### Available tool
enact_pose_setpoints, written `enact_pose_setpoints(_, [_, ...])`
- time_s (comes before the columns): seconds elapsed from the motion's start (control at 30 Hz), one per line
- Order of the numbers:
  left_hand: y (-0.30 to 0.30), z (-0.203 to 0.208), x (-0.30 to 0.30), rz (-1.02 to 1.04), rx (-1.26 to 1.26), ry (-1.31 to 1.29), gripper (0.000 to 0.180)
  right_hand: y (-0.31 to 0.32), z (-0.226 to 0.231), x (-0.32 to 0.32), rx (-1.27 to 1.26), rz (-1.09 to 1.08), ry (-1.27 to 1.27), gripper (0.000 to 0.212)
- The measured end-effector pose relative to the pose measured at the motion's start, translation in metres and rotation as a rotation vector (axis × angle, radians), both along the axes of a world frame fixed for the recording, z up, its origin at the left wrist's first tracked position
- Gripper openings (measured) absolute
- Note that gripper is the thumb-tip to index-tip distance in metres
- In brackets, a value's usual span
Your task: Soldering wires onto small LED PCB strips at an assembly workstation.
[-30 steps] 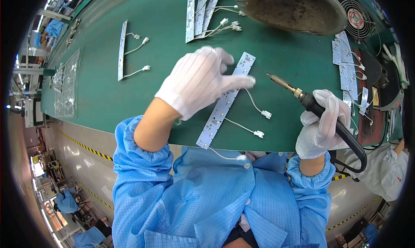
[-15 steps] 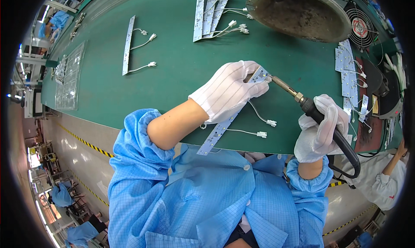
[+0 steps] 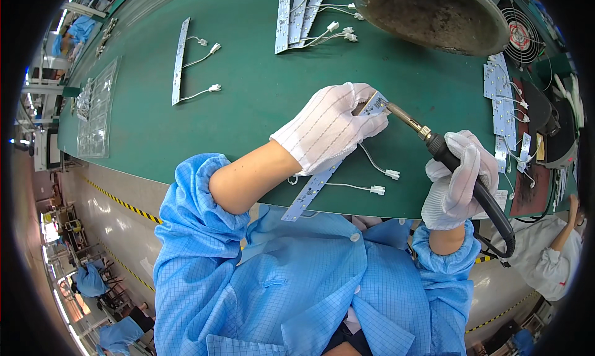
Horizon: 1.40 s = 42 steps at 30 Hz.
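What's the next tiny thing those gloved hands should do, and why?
Maybe the right hand should gently steady the soldering iron with its tip against the circuit strip's far end. The tip points right at that end, though I can't tell whether they touch, and the left hand pinches the strip there.

The left hand [image 3: 338, 123] wears a white fabric glove [image 3: 310, 133] with thin dark lines running lengthwise; the right hand [image 3: 462, 179] wears a white glove [image 3: 441, 206] with a ribbed knit cuff. A light-blue work smock [image 3: 297, 266] carries a fine dark grid, pale round buttons [image 3: 355, 237] and a wide, pointed collar. Its sleeves [image 3: 192, 235] gather into puckered cuffs. Something dark, possibly an inner garment [image 3: 339, 342], shows at the opening.
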State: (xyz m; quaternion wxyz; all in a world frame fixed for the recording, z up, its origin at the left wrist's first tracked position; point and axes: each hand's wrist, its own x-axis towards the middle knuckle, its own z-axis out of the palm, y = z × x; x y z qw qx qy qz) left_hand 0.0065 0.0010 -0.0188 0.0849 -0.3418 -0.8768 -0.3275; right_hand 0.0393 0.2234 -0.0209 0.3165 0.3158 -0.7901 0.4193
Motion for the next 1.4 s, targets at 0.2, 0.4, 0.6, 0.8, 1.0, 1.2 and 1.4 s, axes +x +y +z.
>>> enact_pose_setpoints(0.2, [0.0,0.004,-0.001,0.02,-0.038,-0.049,0.016,-0.002,0.007,-0.004,0.043,0.014,0.029,0.027])
enact_pose_setpoints(0.4, [-0.001,0.013,0.0,0.031,-0.015,-0.172,0.02,-0.003,0.008,-0.003,-0.026,0.022,0.005,0.035])
enact_pose_setpoints(0.6, [0.0,0.022,-0.002,0.088,0.125,-0.553,0.036,-0.002,0.008,-0.001,-0.081,-0.15,-0.003,0.015])
enact_pose_setpoints(0.8, [-0.001,0.018,-0.003,0.067,0.15,-0.594,0.035,0.002,0.008,0.002,0.064,-0.049,-0.017,0.035])
enact_pose_setpoints(1.0, [0.0,0.021,-0.003,0.083,0.149,-0.598,0.034,-0.002,0.01,0.003,0.108,-0.101,0.042,0.029])
enact_pose_setpoints(1.2, [0.0,0.022,-0.002,0.078,0.127,-0.548,0.036,-0.001,0.005,0.003,0.034,-0.127,-0.052,0.022])
enact_pose_setpoints(1.4, [0.001,0.022,-0.004,0.162,0.119,-0.684,0.036,0.0,0.01,0.006,-0.035,-0.096,-0.138,0.02])
